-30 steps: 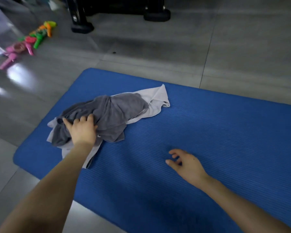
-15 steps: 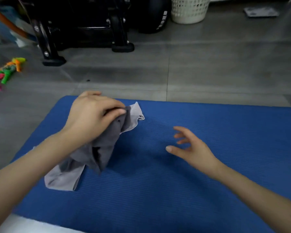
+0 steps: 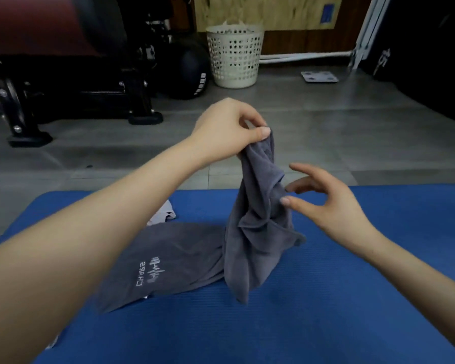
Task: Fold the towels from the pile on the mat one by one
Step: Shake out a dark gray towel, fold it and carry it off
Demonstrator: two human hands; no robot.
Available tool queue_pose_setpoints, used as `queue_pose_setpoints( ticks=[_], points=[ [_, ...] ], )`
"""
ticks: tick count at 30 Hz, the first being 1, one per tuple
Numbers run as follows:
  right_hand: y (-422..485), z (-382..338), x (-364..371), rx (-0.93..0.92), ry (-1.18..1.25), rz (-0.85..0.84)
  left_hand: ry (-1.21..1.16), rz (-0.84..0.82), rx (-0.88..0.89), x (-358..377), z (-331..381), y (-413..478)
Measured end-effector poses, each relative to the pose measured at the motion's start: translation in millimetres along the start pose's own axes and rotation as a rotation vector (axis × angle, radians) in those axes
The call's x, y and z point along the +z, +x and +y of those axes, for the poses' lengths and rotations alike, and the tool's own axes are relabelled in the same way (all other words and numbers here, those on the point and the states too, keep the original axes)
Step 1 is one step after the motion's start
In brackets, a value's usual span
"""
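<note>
Just above the middle of the frame the left hand (image 3: pixel 229 130) pinches the top edge of a dark grey towel (image 3: pixel 258 232) between thumb and curled fingers, holding it high so that the cloth hangs in a twisted column and falls free of the rest of the pile. Its lower part rests on the blue mat (image 3: pixel 352 311), trailing toward the lower left with white print facing up. The right hand (image 3: pixel 334 206), at centre right, grips nothing: its fingers are spread and slightly bent just beside the hanging cloth, the thumb tip at or very near the fabric, likely posed to find a second edge and spread the towel flat for folding. A paler grey towel (image 3: pixel 164 215) peeks out behind the left forearm, left of centre on the mat, apparently waiting its turn. A white perforated basket (image 3: pixel 234 56) stands on the floor at top centre
</note>
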State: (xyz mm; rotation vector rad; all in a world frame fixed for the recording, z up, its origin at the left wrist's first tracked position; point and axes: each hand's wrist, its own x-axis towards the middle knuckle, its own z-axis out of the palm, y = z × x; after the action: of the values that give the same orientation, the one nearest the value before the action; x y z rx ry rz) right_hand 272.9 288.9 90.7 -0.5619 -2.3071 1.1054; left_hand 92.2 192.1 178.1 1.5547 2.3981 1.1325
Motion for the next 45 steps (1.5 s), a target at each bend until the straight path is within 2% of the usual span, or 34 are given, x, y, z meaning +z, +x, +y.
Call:
queue_pose_setpoints(
  ticks=[3, 9, 13, 17, 21, 22, 25, 28, 34, 38, 41, 43, 45],
  points=[
    [-5, 11, -6, -0.047, 0.064, 0.048, -0.134, -0.058, -0.113, 35, 2, 0],
    [-7, 45, -21, -0.016, 0.054, 0.083, -0.308, -0.078, -0.296, 97, 27, 16],
    [-5, 73, -57, 0.207, 0.258, 0.180, -0.428, -0.225, -0.350, 134, 49, 19],
    [-14, 109, -102, 0.485, 0.434, 0.231, -0.264, -0.396, -0.337, 185, 46, -3],
    [-27, 135, -131, 0.658, 0.559, 0.289, -0.044, -0.596, -0.270, 234, 45, -28],
    [-29, 140, -136, 0.691, 0.587, 0.311, 0.008, -0.603, -0.277, 246, 49, -33],
    [-31, 148, -147, 0.770, 0.673, 0.382, 0.153, -0.383, -0.281, 278, 68, -46],
    [-28, 149, -156, 0.824, 0.786, 0.457, 0.141, -0.139, -0.320, 306, 89, -52],
    [-22, 138, -169, 0.839, 0.926, 0.499, 0.300, 0.108, -0.227, 346, 118, -56],
    [-23, 142, -183, 0.825, 0.915, 0.571, 0.060, 0.160, -0.247, 330, 110, -50],
    [-31, 153, -197, 0.826, 0.831, 0.605, -0.012, 0.036, -0.192, 296, 104, -37],
    [-41, 157, -203, 0.803, 0.717, 0.559, -0.022, -0.063, -0.145, 268, 103, -22],
    [-51, 156, -207, 0.748, 0.549, 0.410, 0.031, -0.083, -0.114, 239, 105, -3]
  ],
)
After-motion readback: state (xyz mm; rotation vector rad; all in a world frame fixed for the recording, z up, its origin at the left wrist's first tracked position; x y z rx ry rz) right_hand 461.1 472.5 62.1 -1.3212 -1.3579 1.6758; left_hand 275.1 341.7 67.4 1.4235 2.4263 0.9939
